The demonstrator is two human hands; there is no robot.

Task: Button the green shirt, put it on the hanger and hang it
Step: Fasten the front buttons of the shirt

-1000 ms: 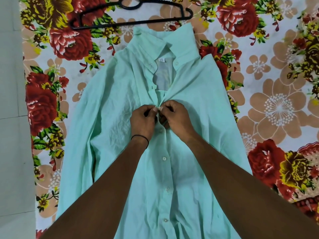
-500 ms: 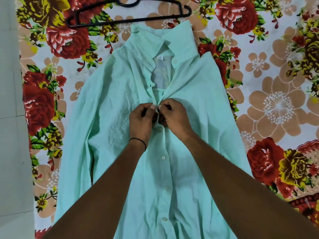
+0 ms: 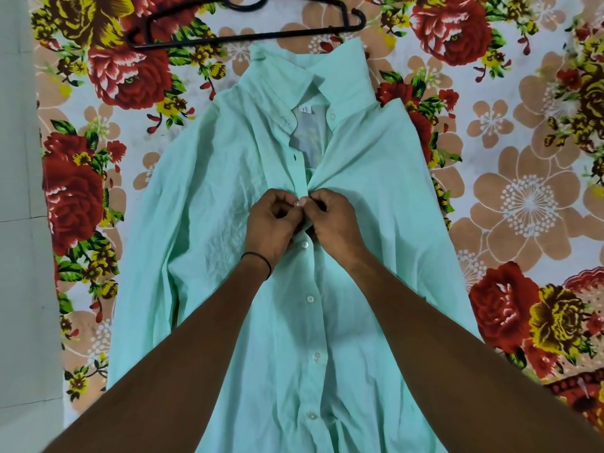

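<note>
The mint green shirt [image 3: 209, 223] lies flat, front up, on a flowered sheet, collar away from me. Several buttons below my hands are fastened; above them the placket lies apart, showing the label. My left hand [image 3: 273, 220] and my right hand [image 3: 333, 220] meet at chest height on the placket. Both pinch the fabric, with a white button [image 3: 297, 204] showing between their fingertips. A black plastic hanger [image 3: 248, 35] lies on the sheet just beyond the collar, apart from the shirt.
The flowered sheet [image 3: 523, 197] covers the surface on all sides of the shirt. A pale tiled floor [image 3: 19, 256] runs along the left edge. A black band circles my left wrist.
My hands stay at the same button. The white button now shows between the fingertips, where before it was hidden. The camera view shifted slightly.
</note>
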